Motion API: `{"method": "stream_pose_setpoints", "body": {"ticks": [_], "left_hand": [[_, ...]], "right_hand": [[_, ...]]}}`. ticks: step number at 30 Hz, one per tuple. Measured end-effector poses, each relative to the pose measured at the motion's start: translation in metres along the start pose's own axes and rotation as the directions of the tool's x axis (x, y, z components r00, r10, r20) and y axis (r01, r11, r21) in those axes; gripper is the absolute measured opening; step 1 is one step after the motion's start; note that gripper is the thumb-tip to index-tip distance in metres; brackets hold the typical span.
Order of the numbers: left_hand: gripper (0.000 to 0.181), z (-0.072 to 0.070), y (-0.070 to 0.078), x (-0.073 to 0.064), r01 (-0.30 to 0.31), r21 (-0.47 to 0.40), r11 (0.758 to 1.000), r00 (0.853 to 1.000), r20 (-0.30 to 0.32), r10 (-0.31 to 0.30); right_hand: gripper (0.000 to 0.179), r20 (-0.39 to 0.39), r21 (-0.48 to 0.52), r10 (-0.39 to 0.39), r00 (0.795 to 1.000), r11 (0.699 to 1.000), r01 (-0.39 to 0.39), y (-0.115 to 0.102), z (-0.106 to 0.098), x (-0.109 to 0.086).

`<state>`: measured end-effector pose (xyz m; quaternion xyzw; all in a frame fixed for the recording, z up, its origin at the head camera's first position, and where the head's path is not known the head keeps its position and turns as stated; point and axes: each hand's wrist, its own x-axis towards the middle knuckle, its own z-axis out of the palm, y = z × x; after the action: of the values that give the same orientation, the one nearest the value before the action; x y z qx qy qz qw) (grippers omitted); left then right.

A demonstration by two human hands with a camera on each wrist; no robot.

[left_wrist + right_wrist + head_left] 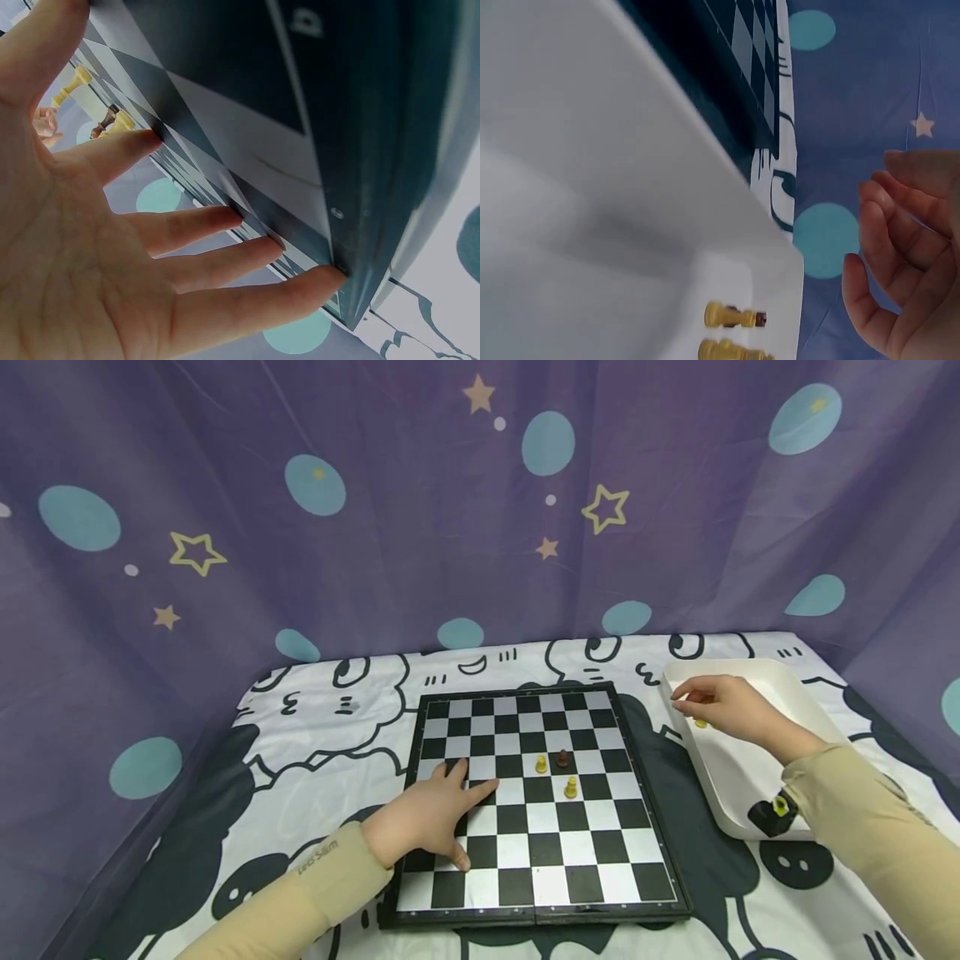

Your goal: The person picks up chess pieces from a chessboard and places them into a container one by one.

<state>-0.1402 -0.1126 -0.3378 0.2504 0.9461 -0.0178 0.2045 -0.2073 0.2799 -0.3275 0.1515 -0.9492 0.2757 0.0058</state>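
Observation:
My left hand (431,810) lies over the left side of a black-and-white chessboard (512,818), fingers spread. In the left wrist view its fingertips touch the board. Right of it, two yellow chess pieces (541,764) and a dark brown one (562,759) stand close together on the squares. My right hand (723,703) hovers over the white tray (750,777), with its fingers loosely bent and nothing visible between them. Below that hand, yellow chess pieces (731,315) lie in a corner of the tray, one with a dark brown part showing behind it.
A white cloth with black cartoon drawings (322,793) covers the table. Behind it hangs a purple curtain (405,568) with stars and blue spots. A small black device with a yellow patch (771,817) sits by the right cuff. The tray stands to the right of the board.

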Motion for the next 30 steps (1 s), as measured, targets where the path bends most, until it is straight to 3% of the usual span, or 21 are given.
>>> {"method": "stream_pose_setpoints", "body": {"ticks": [18, 30], "left_hand": [[0.105, 0.001, 0.0, -0.002, -0.001, 0.01, 1.0, 1.0, -0.003, 0.001], [0.105, 0.001, 0.0, 0.0, 0.001, 0.011, 1.0, 1.0, -0.002, -0.001]], "right_hand": [[0.018, 0.05, 0.031, -0.096, 0.994, 0.995, 0.094, -0.024, 0.039, -0.002], [0.017, 0.094, 0.07, -0.086, 0.992, 0.994, 0.08, -0.033, 0.054, 0.0]]}}
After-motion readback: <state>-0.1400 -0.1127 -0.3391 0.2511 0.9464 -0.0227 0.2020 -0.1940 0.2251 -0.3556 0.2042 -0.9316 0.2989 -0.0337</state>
